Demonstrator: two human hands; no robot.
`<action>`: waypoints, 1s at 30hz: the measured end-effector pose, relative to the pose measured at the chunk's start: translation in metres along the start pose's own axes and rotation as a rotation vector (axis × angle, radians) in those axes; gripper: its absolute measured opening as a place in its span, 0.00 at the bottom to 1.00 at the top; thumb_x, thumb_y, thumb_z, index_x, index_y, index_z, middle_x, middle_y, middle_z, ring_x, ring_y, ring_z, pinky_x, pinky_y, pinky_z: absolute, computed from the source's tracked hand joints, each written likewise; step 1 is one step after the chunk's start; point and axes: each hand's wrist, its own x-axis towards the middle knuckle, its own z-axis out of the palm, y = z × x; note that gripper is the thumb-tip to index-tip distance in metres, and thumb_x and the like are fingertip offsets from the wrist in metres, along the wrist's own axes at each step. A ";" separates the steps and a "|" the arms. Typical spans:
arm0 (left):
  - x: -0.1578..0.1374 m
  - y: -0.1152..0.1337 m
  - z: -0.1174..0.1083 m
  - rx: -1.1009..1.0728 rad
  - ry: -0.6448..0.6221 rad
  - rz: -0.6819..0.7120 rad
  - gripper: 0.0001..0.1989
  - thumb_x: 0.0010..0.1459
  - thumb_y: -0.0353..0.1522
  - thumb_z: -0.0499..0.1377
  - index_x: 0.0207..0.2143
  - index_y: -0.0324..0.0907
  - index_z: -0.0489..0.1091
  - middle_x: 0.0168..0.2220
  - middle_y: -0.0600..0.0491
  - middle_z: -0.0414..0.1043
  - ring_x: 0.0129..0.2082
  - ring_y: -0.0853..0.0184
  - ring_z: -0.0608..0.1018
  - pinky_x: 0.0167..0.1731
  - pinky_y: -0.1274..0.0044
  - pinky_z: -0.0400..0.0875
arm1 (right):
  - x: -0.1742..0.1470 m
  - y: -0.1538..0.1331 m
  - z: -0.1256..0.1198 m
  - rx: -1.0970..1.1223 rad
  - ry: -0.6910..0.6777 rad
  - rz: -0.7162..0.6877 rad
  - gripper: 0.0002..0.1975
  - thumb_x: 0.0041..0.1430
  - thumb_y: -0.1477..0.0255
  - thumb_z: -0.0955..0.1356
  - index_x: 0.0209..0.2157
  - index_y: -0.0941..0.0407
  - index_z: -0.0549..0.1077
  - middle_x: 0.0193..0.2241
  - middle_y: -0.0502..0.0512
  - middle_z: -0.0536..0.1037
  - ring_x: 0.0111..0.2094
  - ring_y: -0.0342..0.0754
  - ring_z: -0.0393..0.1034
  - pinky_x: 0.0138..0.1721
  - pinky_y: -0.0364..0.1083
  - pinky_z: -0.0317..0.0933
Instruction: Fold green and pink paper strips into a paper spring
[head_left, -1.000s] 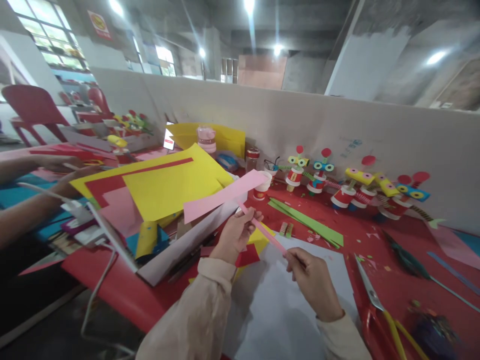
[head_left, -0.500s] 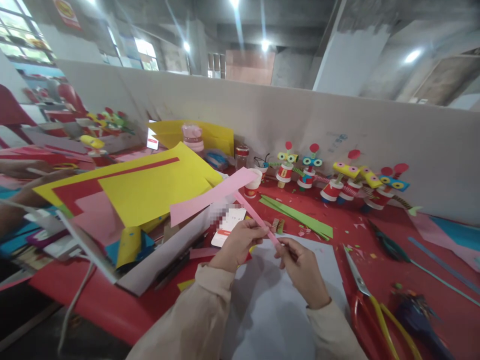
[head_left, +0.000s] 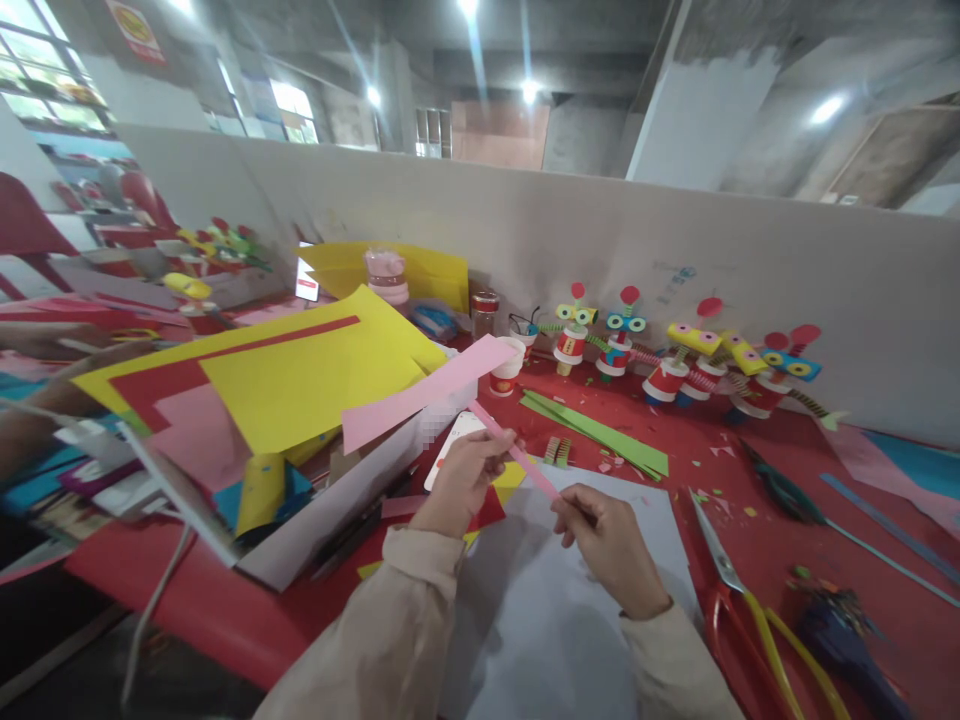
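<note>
A narrow pink paper strip (head_left: 536, 472) is stretched between my hands, slanting down to the right. My left hand (head_left: 466, 478) pinches it partway along, and its upper end sticks out past the fingers. At the lower end my right hand (head_left: 611, 535) grips it with thumb and fingers. Beneath both hands lies a grey-white sheet (head_left: 555, 610). Just beyond are two small folded paper springs (head_left: 556, 452) and some green paper strips (head_left: 596, 432). A phone (head_left: 454, 450) lies behind my left hand, partly covered.
Scissors (head_left: 724, 560) with red and yellow handles lie at right, near pliers (head_left: 780, 485). Several paper-cup figures (head_left: 571, 345) line the partition (head_left: 487, 210). A box heaped with yellow sheets (head_left: 315, 380) stands left. Another person's hand (head_left: 52, 340) shows at far left.
My hands have moved apart along the pink strip, the left up and leftward, the right slightly right and down. More strip shows between them.
</note>
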 end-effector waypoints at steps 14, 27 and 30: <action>0.012 0.017 -0.020 -0.190 0.177 0.142 0.11 0.41 0.32 0.68 0.21 0.35 0.69 0.19 0.54 0.70 0.17 0.78 0.68 0.15 0.86 0.57 | 0.000 0.003 -0.007 -0.022 -0.072 0.026 0.12 0.55 0.67 0.62 0.21 0.55 0.69 0.19 0.50 0.74 0.20 0.43 0.69 0.25 0.40 0.59; -0.018 -0.022 0.025 0.340 -0.250 -0.008 0.09 0.42 0.37 0.65 0.22 0.39 0.73 0.24 0.54 0.71 0.27 0.71 0.69 0.32 0.76 0.59 | 0.002 0.008 -0.007 -0.048 0.182 -0.065 0.16 0.57 0.59 0.62 0.27 0.55 0.73 0.20 0.51 0.75 0.20 0.43 0.68 0.23 0.40 0.59; -0.018 -0.022 0.024 0.333 -0.231 0.021 0.08 0.43 0.35 0.64 0.21 0.39 0.72 0.22 0.55 0.69 0.26 0.71 0.67 0.31 0.76 0.58 | 0.003 0.008 -0.002 -0.029 0.215 -0.068 0.16 0.58 0.59 0.62 0.29 0.55 0.73 0.20 0.50 0.75 0.20 0.43 0.68 0.24 0.40 0.59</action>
